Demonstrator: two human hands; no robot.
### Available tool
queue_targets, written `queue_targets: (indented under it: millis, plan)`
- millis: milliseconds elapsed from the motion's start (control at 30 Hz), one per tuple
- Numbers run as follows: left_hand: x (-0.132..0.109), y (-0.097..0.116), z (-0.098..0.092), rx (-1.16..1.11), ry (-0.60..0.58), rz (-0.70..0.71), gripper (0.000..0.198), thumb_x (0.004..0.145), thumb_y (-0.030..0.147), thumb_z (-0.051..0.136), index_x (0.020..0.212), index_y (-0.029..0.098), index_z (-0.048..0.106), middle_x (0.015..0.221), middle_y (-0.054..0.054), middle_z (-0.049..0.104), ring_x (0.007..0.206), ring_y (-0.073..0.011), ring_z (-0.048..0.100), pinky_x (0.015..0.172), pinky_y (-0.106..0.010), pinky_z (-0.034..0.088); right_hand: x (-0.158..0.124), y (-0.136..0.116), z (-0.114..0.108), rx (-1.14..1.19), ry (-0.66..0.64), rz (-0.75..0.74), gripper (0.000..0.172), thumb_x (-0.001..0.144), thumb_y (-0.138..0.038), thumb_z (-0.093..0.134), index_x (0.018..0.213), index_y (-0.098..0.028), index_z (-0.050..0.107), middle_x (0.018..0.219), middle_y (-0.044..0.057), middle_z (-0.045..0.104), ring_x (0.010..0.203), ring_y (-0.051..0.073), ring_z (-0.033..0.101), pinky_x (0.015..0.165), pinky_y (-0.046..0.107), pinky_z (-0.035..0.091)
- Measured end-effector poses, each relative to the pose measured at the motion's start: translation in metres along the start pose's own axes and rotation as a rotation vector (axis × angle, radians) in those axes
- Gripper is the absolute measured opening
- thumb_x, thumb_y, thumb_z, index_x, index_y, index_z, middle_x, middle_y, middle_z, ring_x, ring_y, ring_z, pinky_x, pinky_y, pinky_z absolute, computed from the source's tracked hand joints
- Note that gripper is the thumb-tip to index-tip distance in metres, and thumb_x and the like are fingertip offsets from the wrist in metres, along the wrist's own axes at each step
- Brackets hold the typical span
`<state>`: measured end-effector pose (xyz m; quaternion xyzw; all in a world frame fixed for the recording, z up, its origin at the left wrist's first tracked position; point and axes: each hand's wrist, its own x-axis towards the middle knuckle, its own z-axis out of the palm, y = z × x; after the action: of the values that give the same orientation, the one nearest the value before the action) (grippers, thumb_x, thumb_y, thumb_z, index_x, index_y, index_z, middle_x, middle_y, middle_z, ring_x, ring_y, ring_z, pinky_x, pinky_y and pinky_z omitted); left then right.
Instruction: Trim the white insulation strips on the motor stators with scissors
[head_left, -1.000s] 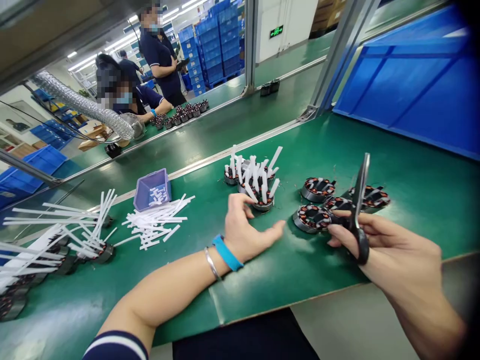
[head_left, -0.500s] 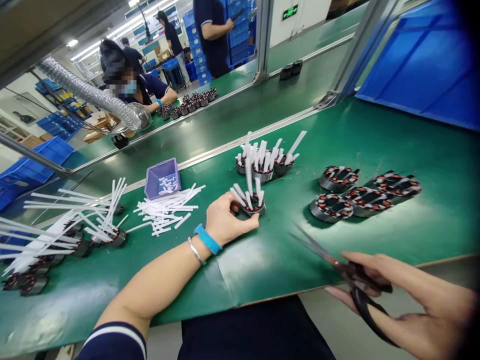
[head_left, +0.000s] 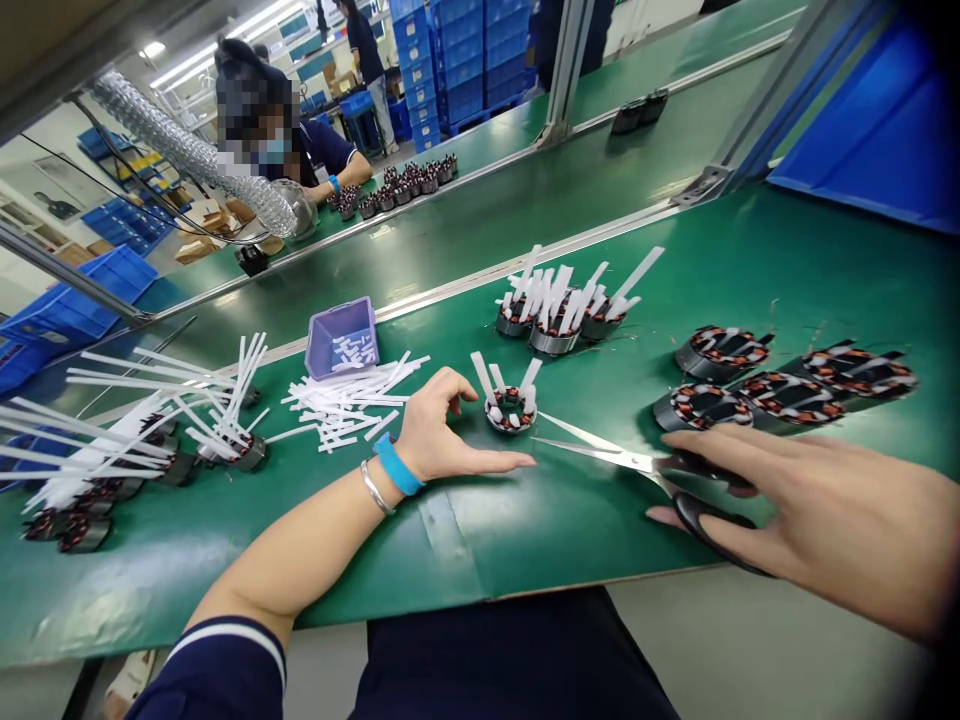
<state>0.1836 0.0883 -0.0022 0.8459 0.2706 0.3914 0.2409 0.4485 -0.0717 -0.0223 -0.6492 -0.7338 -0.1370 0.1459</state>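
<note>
My left hand (head_left: 439,435) rests on the green mat with fingers curled apart, just left of a small motor stator (head_left: 511,408) that has white paper strips sticking up from it; the hand holds nothing. My right hand (head_left: 810,510) grips black-handled scissors (head_left: 637,465), whose blades are spread and point left toward that stator, tips a little short of it. Three more stators with strips (head_left: 559,315) stand behind it. Several trimmed stators (head_left: 750,390) lie just beyond my right hand.
A purple tray (head_left: 341,338) and a heap of loose white strips (head_left: 349,405) lie left of my left hand. Stators with long strips (head_left: 135,440) crowd the far left. A co-worker sits across the bench; blue crates stand behind and at right.
My left hand let go of the stator it had drawn toward me and opened beside it. My right hand brought the scissors up onto the mat, blades toward the stator. The camera tilted down.
</note>
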Motion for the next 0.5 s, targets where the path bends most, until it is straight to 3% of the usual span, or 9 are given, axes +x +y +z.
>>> queue_targets:
  millis: [100,200,300,367,500]
  plan:
    - [0.002,0.001,0.003,0.025,0.024,0.137,0.061,0.049,0.067,0.081,0.072,0.017,0.057,0.064,0.002,0.053,0.058,-0.0098,0.045,0.054,-0.025,0.041,0.023,0.006,-0.004,-0.070,0.059,-0.244,0.036,0.092,-0.047,0.039,0.100,-0.019,0.060,0.088,0.007,0.070,0.064,0.023,0.066,0.055,0.035,0.049]
    - [0.008,0.003,0.011,0.036,0.005,0.146,0.055,0.058,0.066,0.077,0.070,0.017,0.057,0.058,0.004,0.052,0.050,-0.0072,0.041,0.049,-0.023,0.036,0.041,0.008,-0.008,-0.068,0.058,-0.328,0.034,0.093,-0.044,0.037,0.100,-0.018,0.059,0.082,0.004,0.067,0.058,0.021,0.064,0.053,0.036,0.048]
    - [0.012,0.006,0.013,0.028,0.074,0.147,0.057,0.057,0.067,0.078,0.062,0.018,0.048,0.051,0.007,0.044,0.045,-0.0054,0.036,0.044,-0.022,0.032,0.053,0.008,-0.011,-0.061,0.020,-0.390,0.027,0.088,-0.040,0.047,0.098,-0.018,0.059,0.078,0.003,0.065,0.055,0.021,0.060,0.055,0.037,0.046]
    - [0.013,0.009,0.012,0.053,0.071,0.194,0.056,0.058,0.066,0.077,0.062,0.018,0.050,0.052,0.005,0.050,0.046,-0.0063,0.041,0.045,-0.022,0.036,0.060,0.008,-0.013,-0.060,-0.043,-0.405,0.022,0.084,-0.038,0.052,0.093,-0.020,0.060,0.077,0.003,0.065,0.054,0.021,0.058,0.057,0.038,0.044]
    - [0.013,0.011,0.012,0.132,-0.025,0.275,0.038,0.077,0.052,0.072,0.082,0.015,0.065,0.068,-0.002,0.069,0.057,-0.0102,0.060,0.055,-0.021,0.046,0.076,0.011,-0.016,-0.052,-0.216,-0.437,0.016,0.083,-0.034,0.054,0.089,-0.022,0.061,0.079,0.004,0.063,0.065,0.023,0.060,0.066,0.039,0.040]
